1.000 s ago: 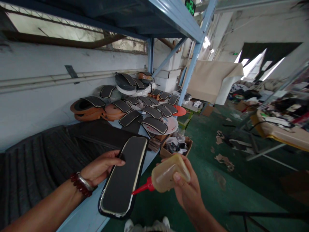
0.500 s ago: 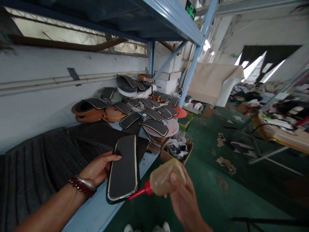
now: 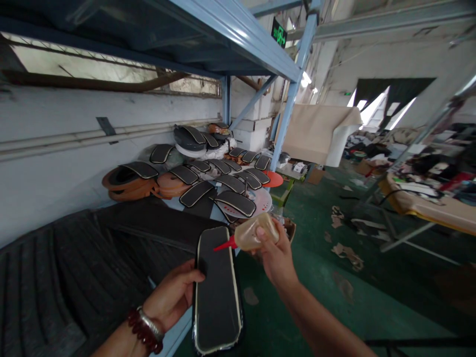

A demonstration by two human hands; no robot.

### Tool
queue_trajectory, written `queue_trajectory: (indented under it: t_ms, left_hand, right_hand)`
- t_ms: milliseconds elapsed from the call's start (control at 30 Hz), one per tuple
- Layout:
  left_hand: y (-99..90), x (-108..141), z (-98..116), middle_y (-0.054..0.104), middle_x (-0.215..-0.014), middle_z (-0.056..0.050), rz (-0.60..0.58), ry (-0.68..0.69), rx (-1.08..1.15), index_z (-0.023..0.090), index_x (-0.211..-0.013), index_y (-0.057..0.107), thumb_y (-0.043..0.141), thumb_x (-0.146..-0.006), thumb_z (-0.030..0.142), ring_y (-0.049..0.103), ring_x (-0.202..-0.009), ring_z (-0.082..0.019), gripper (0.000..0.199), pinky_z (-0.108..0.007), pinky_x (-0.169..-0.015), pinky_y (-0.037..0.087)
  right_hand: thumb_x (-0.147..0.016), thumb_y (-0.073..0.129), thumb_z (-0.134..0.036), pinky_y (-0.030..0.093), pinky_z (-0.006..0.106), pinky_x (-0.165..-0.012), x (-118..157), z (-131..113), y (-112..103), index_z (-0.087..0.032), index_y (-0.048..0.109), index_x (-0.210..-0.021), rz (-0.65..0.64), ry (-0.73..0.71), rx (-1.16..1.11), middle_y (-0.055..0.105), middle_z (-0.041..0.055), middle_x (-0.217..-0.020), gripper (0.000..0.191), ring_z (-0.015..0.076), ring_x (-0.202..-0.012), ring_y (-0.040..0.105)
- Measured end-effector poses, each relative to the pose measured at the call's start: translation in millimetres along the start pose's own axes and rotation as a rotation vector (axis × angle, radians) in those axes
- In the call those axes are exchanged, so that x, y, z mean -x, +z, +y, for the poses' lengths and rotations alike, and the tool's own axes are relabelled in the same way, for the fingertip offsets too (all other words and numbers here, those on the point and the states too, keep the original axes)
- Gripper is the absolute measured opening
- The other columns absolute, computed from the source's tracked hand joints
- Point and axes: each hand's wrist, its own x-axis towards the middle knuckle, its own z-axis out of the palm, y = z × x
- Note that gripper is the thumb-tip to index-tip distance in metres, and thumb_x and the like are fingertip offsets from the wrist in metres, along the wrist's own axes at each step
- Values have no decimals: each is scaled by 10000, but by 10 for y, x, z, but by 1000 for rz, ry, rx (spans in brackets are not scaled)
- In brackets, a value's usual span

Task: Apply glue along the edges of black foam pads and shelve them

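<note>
My left hand (image 3: pixel 173 292) grips the left edge of a long black panel (image 3: pixel 216 302) with rounded corners, its thumb on the upper face. A pale, glossy line of what looks like glue runs round the panel's border. Closed round a squeeze bottle (image 3: pixel 248 234) of yellowish liquid is my right hand (image 3: pixel 277 250). The bottle is tilted, and its red nozzle (image 3: pixel 226 244) points left over the panel's upper part. Whether the tip touches the surface I cannot tell. Similar black panels (image 3: pixel 235 202) with pale borders lie beyond, on the shelf.
Dark ribbed sheets (image 3: pixel 44 277) cover the shelf at left. Rolls of brown strip (image 3: pixel 130 186) stand near the wall. A blue upright (image 3: pixel 288 119) and an upper shelf (image 3: pixel 223 29) frame the space. A cluttered table (image 3: pixel 439 203) is at right; scraps (image 3: pixel 347 253) lie on the green floor.
The panel has shifted right and nearer to me in my left hand. The bottle has risen, its nozzle going from the panel's bottom edge to over its upper part. The view has turned slightly.
</note>
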Motion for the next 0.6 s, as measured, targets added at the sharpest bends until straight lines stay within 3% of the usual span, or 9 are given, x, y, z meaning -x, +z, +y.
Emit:
queue_trajectory:
  t_ms: [133, 367, 533, 600]
  left_hand:
    - [19, -4, 18, 800, -773, -78, -25, 23, -16, 149, -807, 694, 687, -599, 11, 749, -704, -238, 249, -333, -707, 578]
    - [14, -28, 64, 789, -740, -74, 13, 25, -52, 133, -848, 705, 680, -594, 15, 747, -673, -255, 282, -363, -685, 583]
    - [58, -33, 62, 803, -798, -91, 3, 27, -47, 132, -880, 716, 687, -559, 12, 745, -675, -246, 344, -346, -666, 590]
    - [63, -53, 60, 801, -785, -84, -1, 40, -42, 136, -870, 719, 689, -553, 14, 744, -667, -243, 341, -339, -661, 591]
  right_hand:
    - [-791, 838, -356, 533, 219, -519, 46, 105, -89, -260, 548, -1213, -55, -85, 123, 599, 26, -1050, 522, 185, -790, 604]
    - [-760, 849, -411, 548, 293, -670, 150, -56, -264, -232, 583, -1205, -245, 19, 179, 635, 60, -1051, 549, 241, -868, 622]
    - [-831, 794, -373, 522, 341, -852, 38, -225, -306, -266, 542, -1241, -234, -216, 343, 621, 51, -1136, 493, 252, -1003, 607]
    - [-861, 768, -349, 505, 363, -913, 48, -236, -299, -274, 518, -1259, -268, -239, 349, 628, 60, -1172, 476, 261, -1062, 606]
